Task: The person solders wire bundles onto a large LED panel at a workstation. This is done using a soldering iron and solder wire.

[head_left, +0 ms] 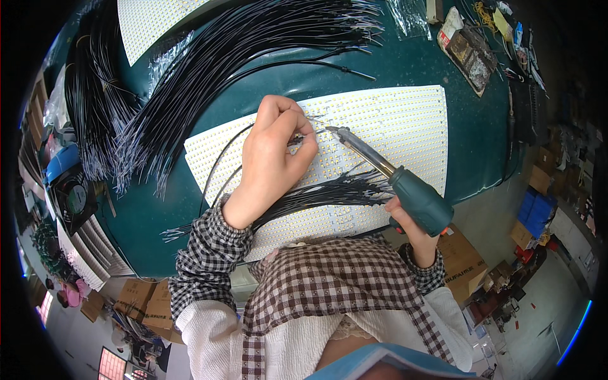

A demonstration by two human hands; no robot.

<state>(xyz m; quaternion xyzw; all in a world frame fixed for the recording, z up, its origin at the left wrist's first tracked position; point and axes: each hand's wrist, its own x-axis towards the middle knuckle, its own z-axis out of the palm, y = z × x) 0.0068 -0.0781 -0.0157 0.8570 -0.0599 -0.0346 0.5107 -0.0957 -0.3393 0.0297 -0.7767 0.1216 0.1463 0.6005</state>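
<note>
My left hand (271, 149) is closed in a pinch over the white LED panel (408, 117), holding a thin black wire (218, 155) that loops back to the left. My right hand (415, 231) grips a soldering iron (423, 201) with a dark green handle. Its metal tip points left and lies close to the wire's end, near my left fingertips; whether they touch is too small to tell. Rows of small yellowish LEDs cover the panel. Across its near part lies a bundle of short black wires (310, 195), passing below my left wrist.
Large bundles of black wire (209, 60) spread over the green table (472, 136) at the back left. Another LED panel (152, 22) lies behind them. A stained block (472, 54) sits at the back right. A small black fan (71, 197) stands at the left edge.
</note>
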